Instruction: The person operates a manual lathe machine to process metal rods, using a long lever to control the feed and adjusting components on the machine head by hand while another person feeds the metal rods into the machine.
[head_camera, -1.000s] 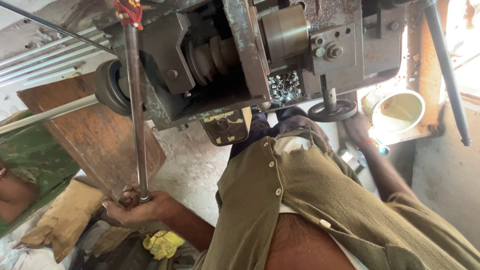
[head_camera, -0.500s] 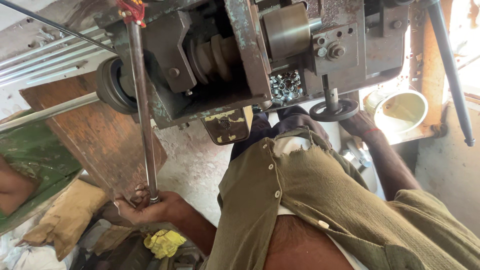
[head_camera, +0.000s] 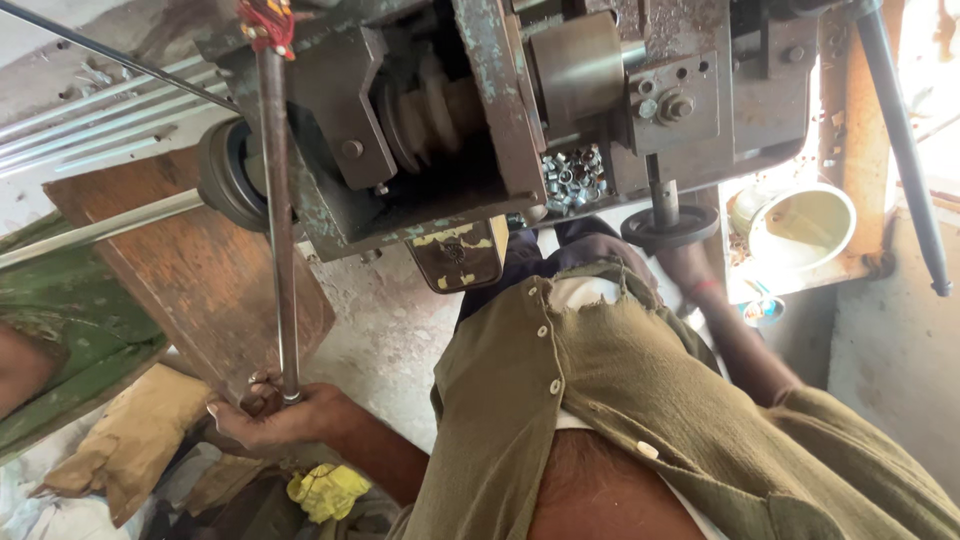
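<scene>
Left hand (head_camera: 275, 415) has its fingers wrapped round the rod (head_camera: 279, 230), right hand (head_camera: 690, 270) at the handwheel (head_camera: 668, 226), fingers hidden, so that loose shirt (head_camera: 640, 400) could catch the pulley (head_camera: 430, 105).

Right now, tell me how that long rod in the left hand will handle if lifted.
The rod looks like bare straight metal, so probably stiff and heavy for its thickness. The left hand grips only its lower end, so it may swing. Round and smooth, it would likely roll if laid down.

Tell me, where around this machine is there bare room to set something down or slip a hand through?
A bare patch of concrete floor lies between the wooden board and the olive shirt. Crowded: the rags beside the left hand gripping the steel rod, and the right hand under the handwheel beside the yellow bowl.
</scene>
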